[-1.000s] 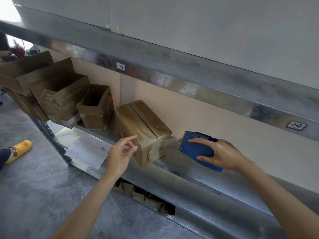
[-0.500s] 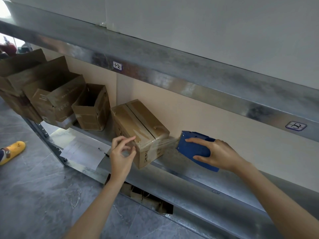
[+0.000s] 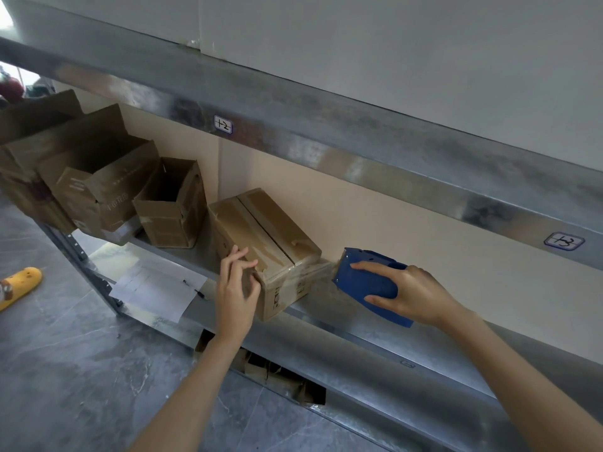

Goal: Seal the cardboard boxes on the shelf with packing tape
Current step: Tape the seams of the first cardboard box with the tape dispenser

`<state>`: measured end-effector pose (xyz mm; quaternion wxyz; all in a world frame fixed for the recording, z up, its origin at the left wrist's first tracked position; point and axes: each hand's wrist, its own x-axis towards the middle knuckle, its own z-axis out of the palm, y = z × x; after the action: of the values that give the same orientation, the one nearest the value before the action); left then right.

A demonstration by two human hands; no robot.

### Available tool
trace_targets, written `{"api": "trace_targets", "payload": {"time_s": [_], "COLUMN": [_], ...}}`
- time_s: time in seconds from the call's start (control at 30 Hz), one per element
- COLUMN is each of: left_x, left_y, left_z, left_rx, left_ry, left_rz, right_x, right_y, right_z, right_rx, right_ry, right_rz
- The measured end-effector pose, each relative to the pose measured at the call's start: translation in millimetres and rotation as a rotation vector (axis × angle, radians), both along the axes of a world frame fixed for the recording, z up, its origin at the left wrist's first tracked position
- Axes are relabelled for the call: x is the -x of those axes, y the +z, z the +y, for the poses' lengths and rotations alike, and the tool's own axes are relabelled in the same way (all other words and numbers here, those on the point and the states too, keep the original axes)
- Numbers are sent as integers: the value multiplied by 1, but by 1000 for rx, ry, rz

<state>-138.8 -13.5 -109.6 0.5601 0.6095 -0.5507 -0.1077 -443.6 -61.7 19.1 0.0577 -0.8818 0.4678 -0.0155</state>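
The left hand (image 3: pixel 235 290) lays loose fingers on the near corner of the closed cardboard box (image 3: pixel 261 223) on the shelf (image 3: pixel 375 334), and clear tape (image 3: pixel 318 272) stretches from its right end to the blue dispenser (image 3: pixel 362 282) gripped by the right hand (image 3: pixel 421 295).

— Where are we looking from?
— From head height. It's our one wide-angle view, facing forward and down onto the metal shelf (image 3: pixel 375 347), whose edges slant from upper left to lower right.
— How near are we?
— Close. Both forearms come in from the bottom edge, with the left hand (image 3: pixel 235 288) and right hand (image 3: pixel 414 291) at mid-frame and the grey floor (image 3: pixel 65 370) at lower left.
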Motion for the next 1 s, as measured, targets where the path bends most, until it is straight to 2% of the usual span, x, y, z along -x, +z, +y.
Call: {"api": "trace_targets", "payload": {"time_s": [0.17, 0.37, 0.57, 0.83, 1.0], "left_x": [-12, -17, -12, -10, -8], "left_y": [-1, 10, 11, 10, 11], "left_z": [4, -3, -8, 3, -1], "left_rx": [-49, -9, 28, -90, -93], "left_ry": [-66, 46, 103, -24, 20], "left_rz": [-162, -250, -219, -186, -169], "right_x": [0, -1, 1, -1, -2], "right_y": [-5, -6, -4, -6, -7], "right_z": [0, -1, -2, -2, -3], "right_rx": [5, 10, 15, 19, 20], "right_ry": [5, -3, -4, 1, 10], "right_rz": [6, 25, 25, 3, -9]}}
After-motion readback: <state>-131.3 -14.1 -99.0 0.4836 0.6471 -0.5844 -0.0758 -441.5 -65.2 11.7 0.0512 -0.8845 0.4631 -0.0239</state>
